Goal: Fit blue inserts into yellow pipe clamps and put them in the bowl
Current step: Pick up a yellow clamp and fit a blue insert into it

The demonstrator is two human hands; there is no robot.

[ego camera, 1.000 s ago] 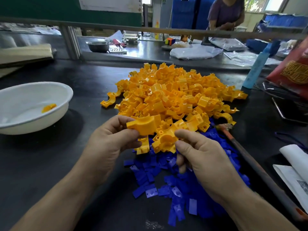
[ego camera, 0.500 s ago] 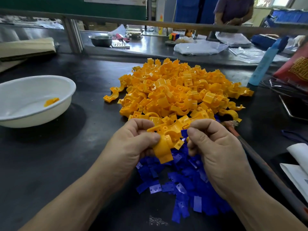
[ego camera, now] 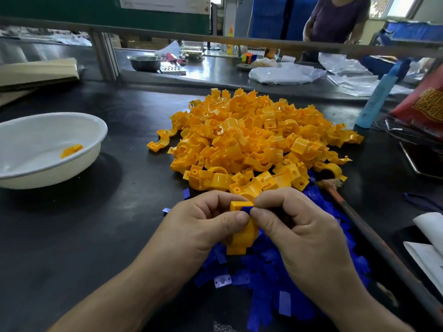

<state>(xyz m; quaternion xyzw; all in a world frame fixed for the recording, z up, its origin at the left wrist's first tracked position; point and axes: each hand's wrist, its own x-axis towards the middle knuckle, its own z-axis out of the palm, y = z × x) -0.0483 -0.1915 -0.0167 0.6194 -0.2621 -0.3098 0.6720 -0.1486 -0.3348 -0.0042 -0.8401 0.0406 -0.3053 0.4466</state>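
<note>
A dark desk fills the view, with a second bench behind a rail where a person in a purple top stands.

At the left sits a white bowl, and one yellow piece lies inside it. In the middle of the desk a heap of clamps is piled, and a heap of inserts spreads just in front of it, under the hands.

Both forearms reach in from the lower edge and meet at the centre. The left hand is curled, thumb on top and fingers tucked under, gripping a clamp that stands on end with its arch bulging towards the right hand. The right hand is curled too, its thumb and forefinger pinching a small insert against the top end of that clamp. The thumb tips of the two hands nearly touch there. The insert looks partly seated, though the fingers hide most of it.

Right of the hands a long-handled tool lies slanted across the desk, and a light blue bottle stands beyond the clamp heap.
</note>
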